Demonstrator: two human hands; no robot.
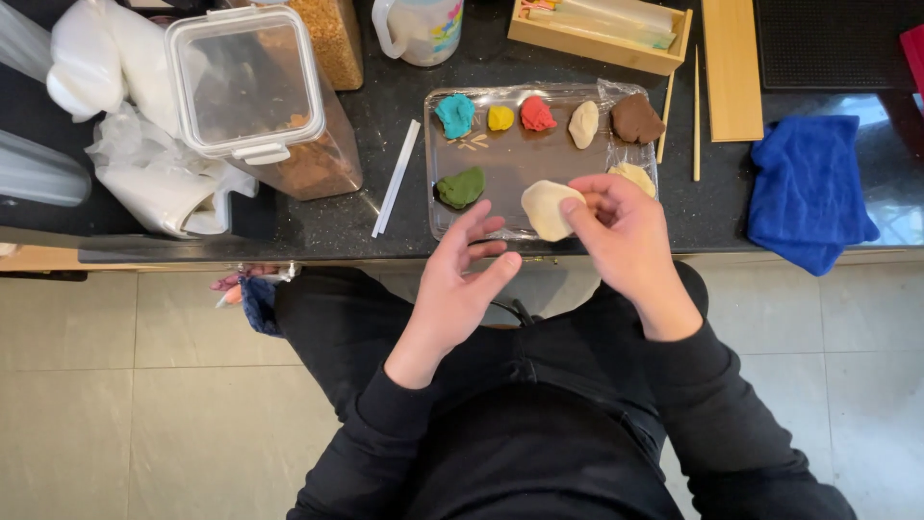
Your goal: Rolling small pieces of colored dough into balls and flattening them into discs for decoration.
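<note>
My right hand point(624, 231) pinches a flattened cream dough disc point(547, 209) by its right edge, holding it over the front of a clear tray point(525, 159). My left hand point(462, 274) hovers just below and left of the disc, palm open, fingers spread, holding nothing. On the tray lie small dough lumps: teal point(454, 115), yellow point(500, 117), red point(536, 114), beige point(582, 124), brown point(635, 119), green point(462, 188), and a cream piece point(635, 175) partly hidden behind my right hand.
The tray rests on a dark counter point(385, 106). A lidded clear container point(260, 96) of brown grains and white bags point(144, 173) stand at left. A white stick point(397, 177), a wooden box point(602, 29), wooden board point(731, 67), chopsticks point(696, 111) and a blue cloth point(808, 188) lie nearby.
</note>
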